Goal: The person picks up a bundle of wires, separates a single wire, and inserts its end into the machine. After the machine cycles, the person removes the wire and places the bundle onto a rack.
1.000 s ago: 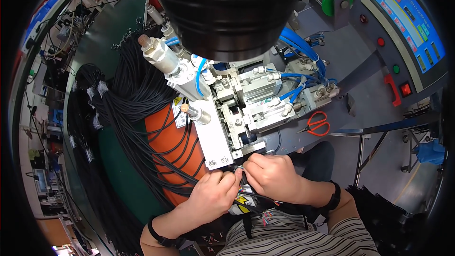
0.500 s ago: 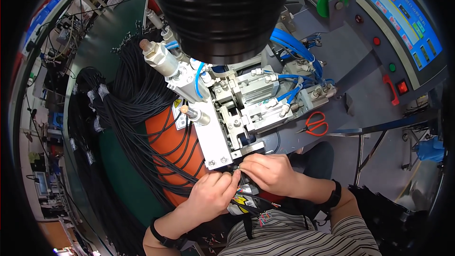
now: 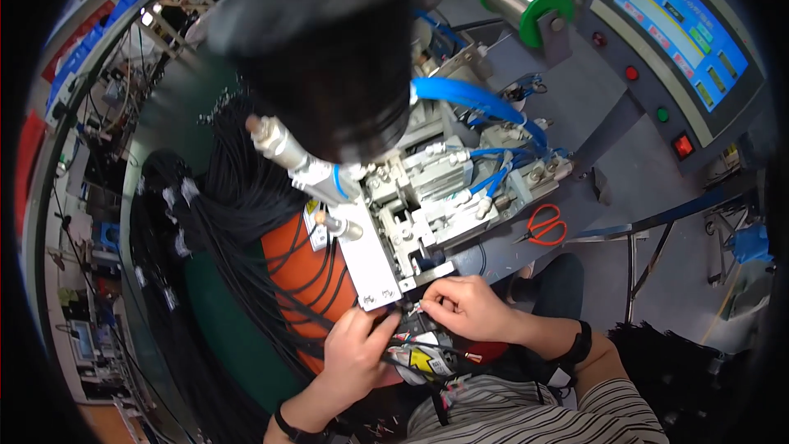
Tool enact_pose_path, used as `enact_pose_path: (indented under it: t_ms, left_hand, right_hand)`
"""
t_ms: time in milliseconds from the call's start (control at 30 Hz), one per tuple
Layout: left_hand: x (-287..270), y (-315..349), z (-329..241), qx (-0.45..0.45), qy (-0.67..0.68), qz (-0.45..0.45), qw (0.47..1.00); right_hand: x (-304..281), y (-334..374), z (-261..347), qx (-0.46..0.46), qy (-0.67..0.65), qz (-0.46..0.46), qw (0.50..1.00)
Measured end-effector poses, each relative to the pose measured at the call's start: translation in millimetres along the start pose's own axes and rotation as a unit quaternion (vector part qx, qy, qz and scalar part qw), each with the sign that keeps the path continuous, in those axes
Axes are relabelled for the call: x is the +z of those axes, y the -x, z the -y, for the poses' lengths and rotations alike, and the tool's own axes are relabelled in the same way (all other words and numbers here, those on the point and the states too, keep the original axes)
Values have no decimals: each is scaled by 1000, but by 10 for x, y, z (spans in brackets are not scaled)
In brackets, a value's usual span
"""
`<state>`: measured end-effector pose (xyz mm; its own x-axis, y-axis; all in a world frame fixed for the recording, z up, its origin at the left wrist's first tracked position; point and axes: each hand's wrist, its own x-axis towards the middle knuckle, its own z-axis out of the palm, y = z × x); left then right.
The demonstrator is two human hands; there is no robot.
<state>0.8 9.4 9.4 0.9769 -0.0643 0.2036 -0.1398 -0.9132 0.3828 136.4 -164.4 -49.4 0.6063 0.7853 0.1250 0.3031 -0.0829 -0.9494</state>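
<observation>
In front of the metal fixture (image 3: 374,267), my left hand (image 3: 353,353) is closed, thumb and forefinger at a black cable (image 3: 404,309); its fingers partly hide the grip. My right hand (image 3: 470,308) pinches near the same spot, at what look like thin wire ends (image 3: 417,307), small and partly covered. Just below the hands, by my lap, lie several cut cable ends with coloured wires (image 3: 474,358) and a white bag with a yellow arrow label (image 3: 421,359).
Black cables (image 3: 238,255) spread across an orange surface (image 3: 288,247) at left. Orange-handled scissors (image 3: 544,228) lie right of the machine. A wire spool (image 3: 526,4) and a control screen (image 3: 680,29) stand at the far right. A black cylinder (image 3: 329,74) hangs above the fixture.
My hands have drawn slightly apart; their fingertips met before. The view has shifted, so the black cylinder appears farther left and the fixture a little lower.
</observation>
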Motion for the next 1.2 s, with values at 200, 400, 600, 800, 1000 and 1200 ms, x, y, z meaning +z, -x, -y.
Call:
enact_pose_path:
  t_ms: [200, 400, 600, 800, 1000, 1200]
  left_hand:
    - [77, 274, 84, -71, -47, -24, 996]
    - [72, 172, 74, -55, 34, -38, 997]
    - [51, 97, 32, -11, 110, -72, 991]
    - [130, -1, -19, 20, 83, -133, 988]
    - [13, 38, 48, -16, 194, -49, 980]
    - [74, -5, 125, 63, 269, -9, 961]
  right_hand:
    - [-30, 67, -1, 5, 28, -12, 1000]
    - [1, 6, 260, -130, -141, 103, 976]
    - [91, 32, 162, 0, -249, 71, 966]
    - [150, 33, 36, -86, -182, 32, 979]
    - [-10, 29, 162, 94, -459, 120, 875]
    - [65, 39, 30, 19, -485, 183, 855]
